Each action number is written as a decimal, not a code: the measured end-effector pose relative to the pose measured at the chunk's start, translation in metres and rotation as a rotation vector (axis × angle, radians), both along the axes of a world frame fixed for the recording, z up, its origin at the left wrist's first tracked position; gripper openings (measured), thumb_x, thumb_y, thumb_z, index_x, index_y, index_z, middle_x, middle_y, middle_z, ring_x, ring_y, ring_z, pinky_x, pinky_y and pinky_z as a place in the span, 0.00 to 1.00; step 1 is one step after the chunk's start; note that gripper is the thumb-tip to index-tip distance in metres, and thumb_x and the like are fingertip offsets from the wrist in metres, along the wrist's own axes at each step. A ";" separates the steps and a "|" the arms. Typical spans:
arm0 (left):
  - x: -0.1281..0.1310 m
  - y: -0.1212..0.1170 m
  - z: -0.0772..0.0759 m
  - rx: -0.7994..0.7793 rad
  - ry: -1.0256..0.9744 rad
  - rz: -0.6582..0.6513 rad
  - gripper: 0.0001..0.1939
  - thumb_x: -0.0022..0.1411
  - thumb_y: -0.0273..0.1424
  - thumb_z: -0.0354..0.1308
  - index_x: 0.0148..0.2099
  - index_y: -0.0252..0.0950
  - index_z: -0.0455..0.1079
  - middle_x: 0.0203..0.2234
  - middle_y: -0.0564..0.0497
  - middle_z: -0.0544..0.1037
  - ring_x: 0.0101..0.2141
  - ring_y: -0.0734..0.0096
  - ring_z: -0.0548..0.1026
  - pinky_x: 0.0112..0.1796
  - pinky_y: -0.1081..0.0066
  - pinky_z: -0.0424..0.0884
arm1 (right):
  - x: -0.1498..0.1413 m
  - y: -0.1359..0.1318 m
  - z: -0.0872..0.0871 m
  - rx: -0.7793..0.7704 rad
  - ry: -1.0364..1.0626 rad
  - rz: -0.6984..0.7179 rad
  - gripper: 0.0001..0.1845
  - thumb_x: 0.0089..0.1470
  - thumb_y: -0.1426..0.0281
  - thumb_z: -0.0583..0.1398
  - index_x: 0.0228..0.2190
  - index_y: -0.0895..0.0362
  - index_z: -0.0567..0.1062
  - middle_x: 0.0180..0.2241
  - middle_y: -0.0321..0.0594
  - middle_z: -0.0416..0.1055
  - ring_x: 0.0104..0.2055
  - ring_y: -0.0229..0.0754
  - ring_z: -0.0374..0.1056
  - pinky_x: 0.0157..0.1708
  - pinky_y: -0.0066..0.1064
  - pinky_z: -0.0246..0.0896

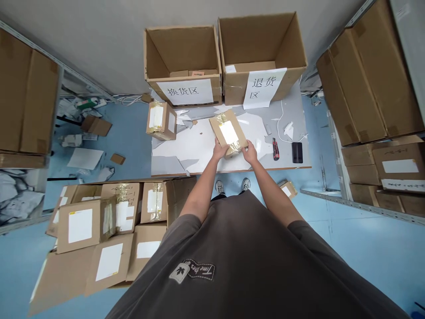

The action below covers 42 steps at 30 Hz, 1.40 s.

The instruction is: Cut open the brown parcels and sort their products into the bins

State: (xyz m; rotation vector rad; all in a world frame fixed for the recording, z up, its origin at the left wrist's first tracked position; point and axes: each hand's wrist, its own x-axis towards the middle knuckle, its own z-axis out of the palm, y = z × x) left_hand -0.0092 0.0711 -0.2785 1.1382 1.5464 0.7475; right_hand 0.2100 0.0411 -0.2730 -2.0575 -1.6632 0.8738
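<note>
the tabletop (199, 153) in front of me has a worn covering in white and grey, torn in places, with a brown front edge. it stands on a blue floor (365, 252) against a pale wall (186, 11). at the back are two large open boxes side by side, the left box (182, 46) and the right box (255, 42), each with a white sheet of handwritten characters on its front. a taped carton (161, 120) stands at the left end. toward the right end lie a red and black cutter (276, 149) and a dark phone (297, 153), with a white cable (280, 124) behind them.

big brown boxes fill the racks on both sides of the room. at my lower left, labelled cartons (79, 225) are heaped in and over a big open container (181, 192), and a small parcel (288, 189) is on the floor right of my shoes (219, 187).

the held carton (221, 122), with a white label and shiny tape, is just beyond my hands, over the middle of the tabletop and turned at an angle. my left hand (220, 149) is closed on its near left side, and my right hand (250, 153) grips its near right corner. i can't tell whether its underside touches the surface.
</note>
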 end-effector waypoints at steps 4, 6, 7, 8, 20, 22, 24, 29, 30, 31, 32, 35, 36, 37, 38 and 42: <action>-0.001 0.000 0.002 0.088 0.005 -0.078 0.51 0.70 0.39 0.63 0.83 0.41 0.38 0.71 0.42 0.71 0.64 0.58 0.76 0.65 0.58 0.70 | -0.012 -0.016 0.013 -0.092 -0.094 0.044 0.43 0.72 0.57 0.52 0.79 0.60 0.50 0.64 0.60 0.68 0.61 0.62 0.72 0.63 0.52 0.70; -0.005 -0.001 0.005 0.142 0.076 -0.130 0.51 0.72 0.41 0.61 0.84 0.38 0.36 0.75 0.39 0.64 0.69 0.56 0.70 0.68 0.58 0.66 | -0.018 -0.022 0.018 -0.111 -0.132 0.076 0.42 0.73 0.56 0.49 0.80 0.57 0.47 0.63 0.59 0.68 0.58 0.62 0.74 0.60 0.55 0.72; -0.007 -0.003 0.008 0.164 0.134 -0.157 0.50 0.73 0.42 0.60 0.84 0.36 0.36 0.77 0.38 0.60 0.72 0.54 0.65 0.70 0.57 0.64 | -0.021 -0.024 0.020 -0.112 -0.154 0.096 0.41 0.74 0.56 0.48 0.80 0.55 0.46 0.63 0.59 0.68 0.58 0.63 0.73 0.60 0.56 0.72; -0.009 -0.005 0.011 0.180 0.204 -0.184 0.50 0.73 0.44 0.60 0.84 0.35 0.37 0.78 0.36 0.56 0.75 0.51 0.60 0.70 0.55 0.63 | -0.022 -0.026 0.021 -0.109 -0.178 0.115 0.40 0.74 0.56 0.47 0.80 0.53 0.46 0.65 0.59 0.66 0.60 0.64 0.72 0.60 0.57 0.71; -0.012 -0.051 0.044 0.168 0.757 -0.499 0.41 0.75 0.43 0.58 0.83 0.46 0.49 0.83 0.47 0.35 0.70 0.40 0.65 0.63 0.46 0.73 | -0.001 -0.032 0.001 0.023 -0.103 0.314 0.49 0.69 0.54 0.56 0.80 0.51 0.42 0.81 0.52 0.43 0.74 0.65 0.59 0.64 0.59 0.68; -0.010 -0.051 0.045 0.152 0.778 -0.494 0.41 0.75 0.42 0.58 0.83 0.48 0.48 0.83 0.48 0.34 0.70 0.41 0.65 0.63 0.46 0.74 | -0.007 -0.034 -0.001 0.011 -0.111 0.278 0.47 0.70 0.56 0.55 0.80 0.52 0.42 0.80 0.54 0.44 0.74 0.64 0.59 0.63 0.58 0.69; -0.009 -0.052 0.046 0.139 0.781 -0.482 0.42 0.75 0.42 0.58 0.83 0.49 0.47 0.83 0.47 0.34 0.71 0.41 0.64 0.63 0.46 0.74 | -0.012 -0.035 0.001 -0.013 -0.133 0.263 0.46 0.70 0.57 0.55 0.80 0.53 0.44 0.80 0.55 0.44 0.75 0.63 0.59 0.64 0.56 0.69; -0.008 -0.050 0.049 0.124 0.725 -0.470 0.41 0.73 0.37 0.60 0.83 0.48 0.51 0.82 0.44 0.37 0.71 0.40 0.64 0.62 0.45 0.75 | -0.009 -0.033 0.014 -0.054 -0.130 0.285 0.50 0.67 0.55 0.60 0.79 0.54 0.46 0.79 0.59 0.47 0.73 0.65 0.61 0.63 0.57 0.69; -0.007 -0.050 0.050 0.122 0.718 -0.466 0.41 0.73 0.37 0.61 0.82 0.47 0.51 0.82 0.44 0.38 0.71 0.40 0.64 0.62 0.45 0.75 | -0.006 -0.033 0.017 -0.053 -0.123 0.293 0.51 0.66 0.56 0.61 0.79 0.54 0.46 0.79 0.59 0.47 0.72 0.66 0.62 0.63 0.57 0.70; -0.007 -0.050 0.050 0.120 0.715 -0.460 0.41 0.73 0.37 0.61 0.82 0.47 0.51 0.82 0.44 0.38 0.71 0.39 0.64 0.62 0.44 0.75 | -0.004 -0.032 0.020 -0.051 -0.118 0.302 0.52 0.64 0.57 0.62 0.79 0.54 0.46 0.79 0.60 0.47 0.72 0.67 0.62 0.63 0.58 0.70; -0.006 -0.050 0.050 0.121 0.714 -0.453 0.42 0.72 0.37 0.61 0.82 0.47 0.52 0.82 0.44 0.38 0.71 0.39 0.65 0.62 0.44 0.75 | -0.002 -0.032 0.022 -0.047 -0.117 0.311 0.53 0.62 0.58 0.63 0.79 0.54 0.46 0.79 0.60 0.48 0.72 0.67 0.62 0.62 0.59 0.70; -0.005 -0.051 0.051 0.126 0.715 -0.434 0.43 0.72 0.39 0.62 0.82 0.46 0.52 0.82 0.44 0.39 0.70 0.40 0.66 0.62 0.45 0.74 | 0.004 -0.033 0.026 -0.029 -0.117 0.334 0.56 0.58 0.63 0.64 0.80 0.52 0.47 0.79 0.57 0.48 0.71 0.67 0.63 0.62 0.59 0.71; -0.005 -0.051 0.051 0.126 0.715 -0.428 0.43 0.72 0.39 0.62 0.82 0.46 0.52 0.82 0.43 0.39 0.70 0.40 0.66 0.62 0.46 0.74 | 0.007 -0.033 0.026 -0.017 -0.112 0.338 0.56 0.57 0.64 0.64 0.80 0.51 0.47 0.79 0.56 0.49 0.71 0.66 0.63 0.62 0.58 0.71; -0.005 -0.052 0.052 0.123 0.714 -0.424 0.43 0.72 0.40 0.62 0.82 0.46 0.51 0.82 0.43 0.40 0.70 0.39 0.66 0.62 0.46 0.74 | 0.010 -0.034 0.026 0.001 -0.102 0.339 0.56 0.56 0.65 0.63 0.80 0.51 0.47 0.78 0.55 0.50 0.71 0.65 0.63 0.62 0.58 0.71; -0.005 -0.052 0.052 0.118 0.713 -0.421 0.43 0.72 0.40 0.62 0.83 0.46 0.51 0.82 0.43 0.40 0.69 0.39 0.66 0.61 0.47 0.75 | 0.016 -0.034 0.025 0.022 -0.092 0.333 0.56 0.55 0.67 0.62 0.79 0.52 0.48 0.78 0.54 0.52 0.71 0.64 0.63 0.63 0.58 0.70; -0.006 -0.053 0.054 0.104 0.708 -0.424 0.42 0.73 0.40 0.60 0.83 0.46 0.50 0.82 0.44 0.40 0.69 0.38 0.66 0.60 0.47 0.75 | 0.057 -0.034 0.014 0.086 -0.139 0.193 0.50 0.57 0.70 0.56 0.78 0.59 0.52 0.75 0.55 0.58 0.74 0.60 0.57 0.70 0.57 0.61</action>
